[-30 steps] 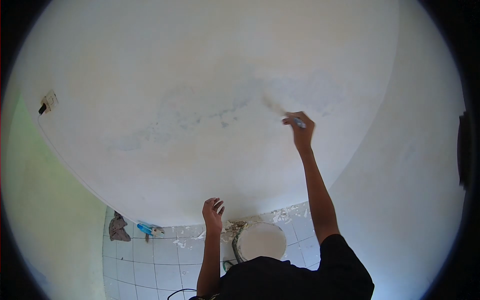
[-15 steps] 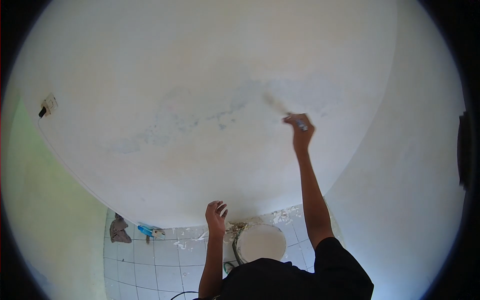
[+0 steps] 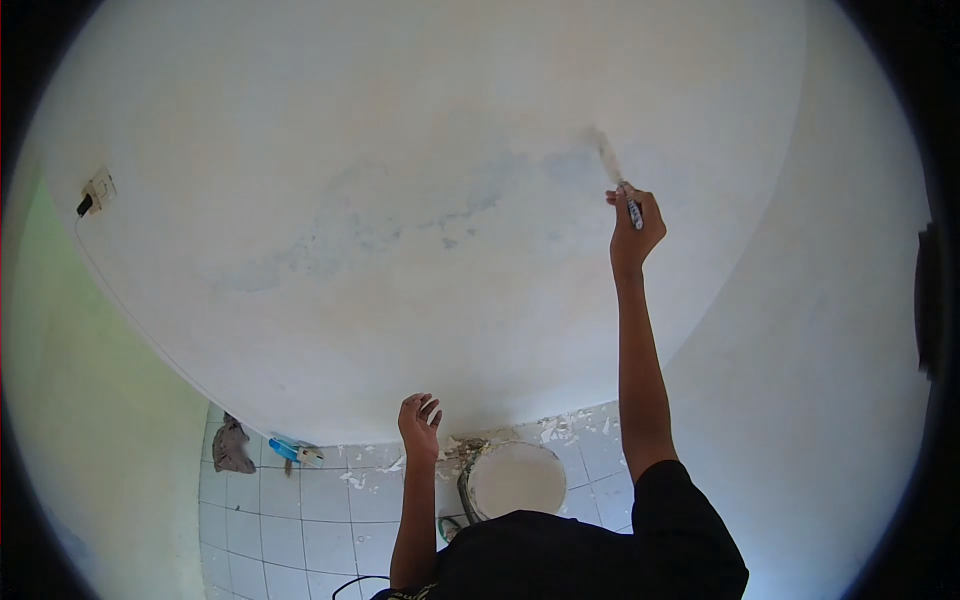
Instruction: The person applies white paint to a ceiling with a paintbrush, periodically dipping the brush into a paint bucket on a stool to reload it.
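Observation:
My right hand (image 3: 637, 225) is wrapped round the handle of a paintbrush (image 3: 608, 158). The brush points up and slightly left, its tip blurred against the pale wall (image 3: 400, 110). Just left of the brush, bluish-grey patches (image 3: 460, 215) run across the wall. Low in front of the wall, my left hand (image 3: 420, 425) hangs with nothing in it, its fingers loosely bent and apart. Below and right of that hand, a bucket of whitish paint (image 3: 517, 480) stands on the floor.
A wall socket (image 3: 100, 187) with a black plug and cable is at the left. Pale flakes lie on the tiled floor (image 3: 280, 515) along the wall's foot. A grey-brown cloth (image 3: 232, 447) and a blue item (image 3: 285, 447) lie near the left corner. Dark object (image 3: 928, 300) at the right edge.
My right hand has moved up and to the right with the paintbrush, which now stands more upright. My left hand has shifted slightly left and up in view.

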Motion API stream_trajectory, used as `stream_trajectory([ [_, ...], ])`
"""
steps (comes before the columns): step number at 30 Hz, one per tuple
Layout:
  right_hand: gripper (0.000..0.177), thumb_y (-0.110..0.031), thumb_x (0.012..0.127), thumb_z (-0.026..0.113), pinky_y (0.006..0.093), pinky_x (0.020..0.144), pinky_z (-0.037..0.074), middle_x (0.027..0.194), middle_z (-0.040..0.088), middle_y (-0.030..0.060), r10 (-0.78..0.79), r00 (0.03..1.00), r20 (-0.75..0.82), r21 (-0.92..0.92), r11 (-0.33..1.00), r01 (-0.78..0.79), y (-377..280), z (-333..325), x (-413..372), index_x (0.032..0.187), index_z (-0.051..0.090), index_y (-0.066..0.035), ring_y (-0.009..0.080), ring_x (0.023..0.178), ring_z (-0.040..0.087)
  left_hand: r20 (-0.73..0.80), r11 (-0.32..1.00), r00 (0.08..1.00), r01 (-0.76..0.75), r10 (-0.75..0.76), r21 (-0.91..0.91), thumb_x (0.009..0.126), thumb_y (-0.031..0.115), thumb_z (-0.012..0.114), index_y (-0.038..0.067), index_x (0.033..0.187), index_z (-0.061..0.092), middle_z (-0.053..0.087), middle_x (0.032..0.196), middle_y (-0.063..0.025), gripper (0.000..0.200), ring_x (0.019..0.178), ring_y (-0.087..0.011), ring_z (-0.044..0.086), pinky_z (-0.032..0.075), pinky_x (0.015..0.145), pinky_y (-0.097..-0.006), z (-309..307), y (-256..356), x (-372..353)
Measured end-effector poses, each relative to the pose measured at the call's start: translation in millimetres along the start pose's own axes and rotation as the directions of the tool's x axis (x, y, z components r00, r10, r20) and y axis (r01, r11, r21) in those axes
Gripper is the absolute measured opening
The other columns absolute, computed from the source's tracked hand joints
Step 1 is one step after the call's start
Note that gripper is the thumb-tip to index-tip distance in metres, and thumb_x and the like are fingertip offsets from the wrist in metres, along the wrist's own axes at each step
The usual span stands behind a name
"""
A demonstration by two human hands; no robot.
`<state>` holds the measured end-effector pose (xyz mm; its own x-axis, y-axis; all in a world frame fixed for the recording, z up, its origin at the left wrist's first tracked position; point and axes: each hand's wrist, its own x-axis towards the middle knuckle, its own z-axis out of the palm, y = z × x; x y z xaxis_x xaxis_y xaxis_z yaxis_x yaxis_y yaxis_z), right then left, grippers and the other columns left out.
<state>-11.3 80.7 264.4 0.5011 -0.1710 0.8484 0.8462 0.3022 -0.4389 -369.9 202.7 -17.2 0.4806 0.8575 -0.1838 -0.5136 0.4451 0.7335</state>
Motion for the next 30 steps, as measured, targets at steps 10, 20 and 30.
stream_trajectory([
  [10,0.006,0.006,0.083,0.065,0.0291,0.071,0.056,0.081,0.068,0.0096,0.251,0.676,0.693,0.081,0.905,-0.418,4,27,-58,0.088,0.068,0.006,0.0169,0.078,0.069,0.053,1.0,0.998,0.025,-0.024,-0.018,0.09,0.026,0.06,0.014,0.104,0.06,0.062,0.109,-0.0039,0.018,0.105,-0.0214,0.057,0.042,0.09,-0.0409,14,-2,-1],
  [20,0.006,0.001,0.088,0.066,0.0306,0.072,0.055,0.085,0.067,0.012,-0.272,0.962,0.014,-0.25,0.931,0.267,47,-11,33,0.094,0.067,0.002,0.0201,0.079,0.068,-0.067,1.0,0.998,-0.019,0.017,-0.024,0.09,0.027,0.06,0.015,0.105,0.06,0.061,0.109,-0.0031,0.02,0.105,-0.0219,0.056,0.042,0.09,-0.0424,-29,8,-4],
  [30,0.006,0.003,0.081,0.071,0.0335,0.078,0.053,0.086,0.068,0.0112,0.153,0.792,0.591,-0.019,0.984,-0.175,13,40,-103,0.083,0.068,-0.001,0.0241,0.087,0.068,-0.021,1.0,1.0,-0.023,0.022,-0.016,0.091,0.027,0.059,0.014,0.105,0.06,0.061,0.109,-0.003,0.019,0.106,-0.021,0.055,0.041,0.092,-0.0419,-14,18,-2],
])
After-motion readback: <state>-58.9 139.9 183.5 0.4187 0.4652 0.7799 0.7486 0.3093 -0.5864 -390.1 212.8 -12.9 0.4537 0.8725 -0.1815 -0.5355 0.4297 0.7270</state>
